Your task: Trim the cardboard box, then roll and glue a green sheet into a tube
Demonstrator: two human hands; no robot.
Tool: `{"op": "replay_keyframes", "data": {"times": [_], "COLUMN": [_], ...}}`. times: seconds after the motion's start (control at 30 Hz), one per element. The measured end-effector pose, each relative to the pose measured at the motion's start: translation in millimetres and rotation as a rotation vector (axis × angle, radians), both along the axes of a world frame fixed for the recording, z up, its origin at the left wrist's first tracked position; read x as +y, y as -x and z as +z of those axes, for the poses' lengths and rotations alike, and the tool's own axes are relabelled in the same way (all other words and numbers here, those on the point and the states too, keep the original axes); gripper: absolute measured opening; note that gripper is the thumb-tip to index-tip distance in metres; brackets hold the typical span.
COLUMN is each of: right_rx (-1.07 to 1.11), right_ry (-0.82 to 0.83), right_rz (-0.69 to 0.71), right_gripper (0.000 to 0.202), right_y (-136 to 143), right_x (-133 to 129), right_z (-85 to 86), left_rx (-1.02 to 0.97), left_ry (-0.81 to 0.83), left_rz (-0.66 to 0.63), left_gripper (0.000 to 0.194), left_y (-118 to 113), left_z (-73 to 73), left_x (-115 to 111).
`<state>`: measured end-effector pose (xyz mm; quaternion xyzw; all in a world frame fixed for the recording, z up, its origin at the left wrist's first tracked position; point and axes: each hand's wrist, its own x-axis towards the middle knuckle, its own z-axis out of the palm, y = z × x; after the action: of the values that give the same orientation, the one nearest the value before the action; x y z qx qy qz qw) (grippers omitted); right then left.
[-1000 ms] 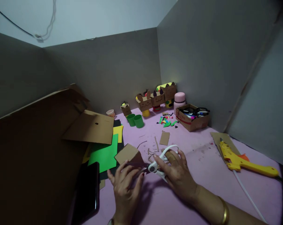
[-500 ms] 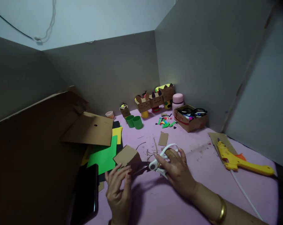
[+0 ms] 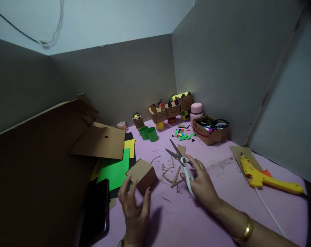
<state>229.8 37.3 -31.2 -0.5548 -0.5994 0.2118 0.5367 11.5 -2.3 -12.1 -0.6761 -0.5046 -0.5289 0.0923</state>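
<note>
My right hand (image 3: 203, 183) grips a pair of scissors (image 3: 187, 171) with white handles. The dark blades are spread apart and point away, over the table. My left hand (image 3: 134, 206) is raised with its fingers apart, just in front of a small cardboard box (image 3: 144, 175); whether a fingertip touches the box I cannot tell. Between the box and the scissors lie thin cardboard strips (image 3: 175, 176). Behind the blades a small cardboard rectangle (image 3: 181, 150) lies flat, partly covered by the scissors.
A yellow glue gun (image 3: 263, 176) rests at the right on cardboard. Green cups (image 3: 152, 134), cardboard animal figures (image 3: 158, 116), a pink bottle (image 3: 196, 113) and a box of pens (image 3: 210, 135) stand at the back. Coloured sheets (image 3: 114, 169) and a black phone (image 3: 96, 209) are at left.
The scissors have swung from pointing left to pointing away, and their blades have spread. My left hand has opened and shifted slightly right and down, showing more of the box.
</note>
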Motion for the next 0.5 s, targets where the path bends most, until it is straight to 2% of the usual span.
{"op": "replay_keyframes", "data": {"times": [0.07,0.13,0.27,0.33,0.4,0.5], "right_rx": [0.075,0.157,0.249,0.225,0.197,0.199], "right_ry": [0.038,0.073,0.11,0.108,0.1,0.107], "right_rz": [0.064,0.138,0.263,0.291,0.303,0.312], "right_gripper": [0.061,0.063,0.064,0.06,0.058,0.059], "right_y": [3,6,9,8,7,6], "right_x": [-2,-5,-9,-11,-12,-12], "right_z": [-0.1,0.0,3.6,6.4,8.6,10.9], "left_rx": [-0.204,-0.388,-0.875,-0.978,-1.049,-1.369], "left_ry": [0.107,0.26,0.438,0.472,0.486,0.502], "left_rz": [0.104,0.135,0.003,-0.064,-0.155,-0.375], "left_gripper": [0.083,0.099,0.117,0.112,0.097,0.067], "left_y": [1,3,6,7,10,19], "left_z": [-1.5,-4.0,-8.1,-7.7,-6.5,-6.2], "left_x": [4,11,28,30,28,23]}}
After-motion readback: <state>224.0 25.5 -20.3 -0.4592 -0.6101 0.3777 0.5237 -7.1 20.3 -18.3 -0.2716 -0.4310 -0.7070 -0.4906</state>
